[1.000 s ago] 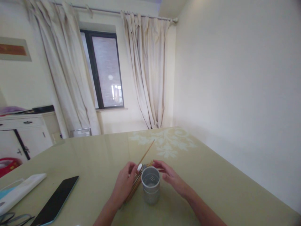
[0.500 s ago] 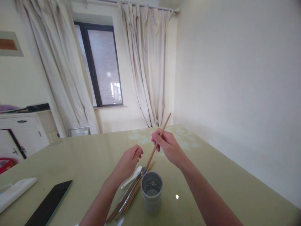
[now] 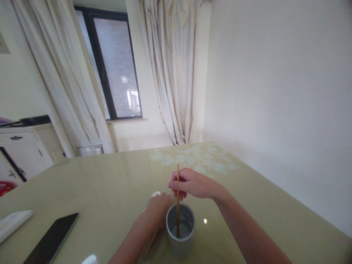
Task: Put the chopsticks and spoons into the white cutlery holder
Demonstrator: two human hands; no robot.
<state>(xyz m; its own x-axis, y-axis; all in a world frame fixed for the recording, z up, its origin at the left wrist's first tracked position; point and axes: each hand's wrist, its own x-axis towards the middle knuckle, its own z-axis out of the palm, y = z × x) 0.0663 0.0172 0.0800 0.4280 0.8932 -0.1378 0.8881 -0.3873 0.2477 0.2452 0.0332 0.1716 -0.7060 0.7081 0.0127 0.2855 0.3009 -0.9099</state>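
A grey metal utensil holder stands on the green glass table close to me. My right hand pinches a wooden chopstick upright, its lower end down inside the holder. My left hand rests on the table just left of the holder, fingers curled over a pile of chopsticks and a white spoon whose tip shows beyond the knuckles. What those fingers grip is hidden.
A dark phone lies face down at the lower left, beside a white cloth. A small white object sits at the bottom edge. A white cabinet, a curtained window and a wall stand beyond the table.
My right hand lifted one chopstick from the pile, turned it upright and lowered it into the holder. My left hand dropped back onto the pile. The camera moved closer.
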